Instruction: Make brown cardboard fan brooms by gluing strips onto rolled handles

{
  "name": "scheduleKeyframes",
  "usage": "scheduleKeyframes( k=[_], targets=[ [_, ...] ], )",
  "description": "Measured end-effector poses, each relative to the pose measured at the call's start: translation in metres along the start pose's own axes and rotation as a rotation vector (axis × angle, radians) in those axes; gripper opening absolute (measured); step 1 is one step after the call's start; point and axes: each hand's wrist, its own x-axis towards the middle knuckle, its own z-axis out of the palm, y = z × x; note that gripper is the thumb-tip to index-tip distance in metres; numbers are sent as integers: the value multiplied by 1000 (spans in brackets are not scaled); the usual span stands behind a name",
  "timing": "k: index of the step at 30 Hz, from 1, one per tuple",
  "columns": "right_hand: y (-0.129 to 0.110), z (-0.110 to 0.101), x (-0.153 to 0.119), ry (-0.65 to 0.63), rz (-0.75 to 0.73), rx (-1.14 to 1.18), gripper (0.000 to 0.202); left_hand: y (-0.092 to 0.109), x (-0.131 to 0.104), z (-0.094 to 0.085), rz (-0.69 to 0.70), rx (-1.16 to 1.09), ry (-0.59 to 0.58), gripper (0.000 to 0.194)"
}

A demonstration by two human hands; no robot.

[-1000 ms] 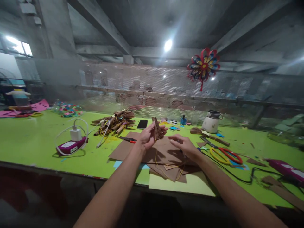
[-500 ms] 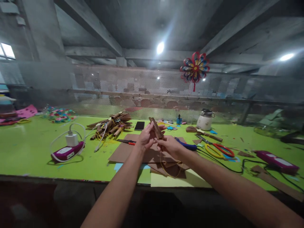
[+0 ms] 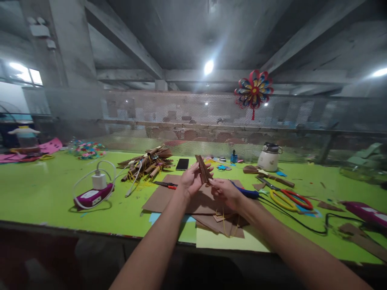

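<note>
A pleated brown paper piece (image 3: 203,170) is tilted above the middle of the table, folded narrow like a closed fan. My left hand (image 3: 191,181) holds it from the left, fingers partly behind it. At its lower end, my right hand (image 3: 224,191) has thumb and fingers pinched together. Yellow string (image 3: 224,219) hangs below my right hand; where it is fastened is hidden. Under both hands lie flat brown paper sheets (image 3: 163,197). A blue-handled tool (image 3: 246,192) with a black cord lies just past my right hand, its front part hidden.
Left of the sheets are a pile of rolled brown paper pieces (image 3: 151,163), a phone (image 3: 182,164) and a purple power strip (image 3: 93,196). On the right are red-and-yellow-handled scissors (image 3: 284,199), a white flask (image 3: 268,158) and another purple power strip (image 3: 367,213). Perforated mesh (image 3: 193,117) borders the back.
The view has shifted, so the whole scene sits slightly lower and further right. The pleated paper stays in my left hand, turned a little; my right hand remains at its lower end.
</note>
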Motion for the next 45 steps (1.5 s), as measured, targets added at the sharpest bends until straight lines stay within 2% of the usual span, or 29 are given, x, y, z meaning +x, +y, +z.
scheduleKeyframes(
  k=[4, 7, 10, 13, 15, 16, 18, 20, 22, 24, 26, 27, 29, 33, 35, 37, 38, 40, 41, 43, 45],
  targets=[
    [7, 0, -2, 43, -70, -154, 39, -3, 1, 3, -100, 5, 55, 26],
    [12, 6, -1, 144, -97, -310, 40, -6, 1, 6, -118, 55, 74, 29],
    [12, 7, 1, 146, -173, -493, 44, -4, 0, 8, -107, 136, 82, 29],
    [-2, -6, 3, 264, -356, -634, 41, 1, -3, 7, -168, 196, -19, 27],
    [-18, -21, 2, 425, -495, -619, 37, 5, -6, 6, -264, 259, -129, 27],
    [-27, -29, 0, 445, -554, -584, 34, 6, -8, 6, -311, 305, -184, 27],
    [-44, -42, -6, 388, -652, -530, 30, 7, -11, 7, -382, 416, -281, 29],
    [-56, -49, -13, 233, -642, -527, 30, 6, -14, 10, -440, 533, -345, 31],
    [-63, -51, -20, 27, -535, -573, 31, 4, -16, 13, -492, 641, -379, 32],
    [-63, -51, -24, -196, -364, -619, 33, 3, -17, 16, -527, 722, -409, 33],
    [-61, -52, -24, -358, -184, -642, 37, 3, -16, 17, -544, 767, -423, 33],
    [-59, -53, -24, -399, -114, -651, 39, 2, -15, 16, -552, 782, -421, 32],
    [-55, -56, -22, -399, -50, -684, 38, 2, -11, 16, -570, 805, -404, 30],
    [-51, -60, -17, -255, -129, -717, 28, 7, 1, 21, -598, 893, -400, 33],
    [-49, -61, -15, -154, -172, -648, 27, 19, 9, 30, -605, 967, -400, 41],
    [-49, -61, -12, -49, -190, -476, 29, 40, 17, 43, -603, 1046, -344, 53],
    [-49, -62, -10, 1, -193, -358, 31, 54, 20, 51, -565, 1104, -280, 57],
    [-50, -65, -7, 88, -201, -111, 33, 87, 24, 66, -392, 1253, -85, 61],
    [-51, -66, -6, 120, -204, -17, 35, 104, 25, 72, -296, 1312, 5, 62],
    [-52, -68, -4, 164, -209, 83, 38, 134, 22, 80, -208, 1394, 73, 56],
    [-53, -68, -3, 184, -207, 91, 39, 156, 15, 77, -208, 1489, 105, 47]
  ],
)
